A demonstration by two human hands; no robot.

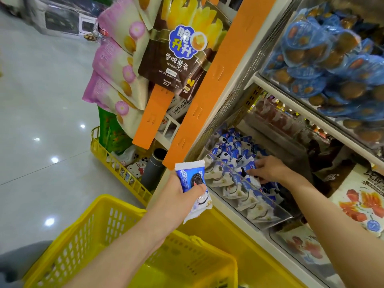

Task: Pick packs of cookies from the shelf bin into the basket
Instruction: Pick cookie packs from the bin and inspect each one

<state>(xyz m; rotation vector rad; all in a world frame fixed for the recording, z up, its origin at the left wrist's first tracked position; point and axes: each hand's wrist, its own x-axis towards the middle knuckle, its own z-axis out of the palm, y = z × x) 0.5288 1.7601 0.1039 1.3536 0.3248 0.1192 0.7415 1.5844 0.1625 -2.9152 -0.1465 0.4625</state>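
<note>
Left hand (178, 190) is gripping a pack (192, 175) above the yellow basket (83, 225), just outside the bin (259, 196). The pack's on end, long axis up-down, crimped edge on top, cookie print facing us. Right hand (268, 168) is down in the bin with fingers on the pile (228, 150), can't tell if it's grabbed one.

Brown snack bag (176, 59) on hanging strip: blue badge reads 脆升升; beneath it 香脆薯条, POTATO STICKS, then small line, seemingly GRILLED WAGYU FLAVOR. Cookie pack (192, 179): lettering too blurred to read.
</note>
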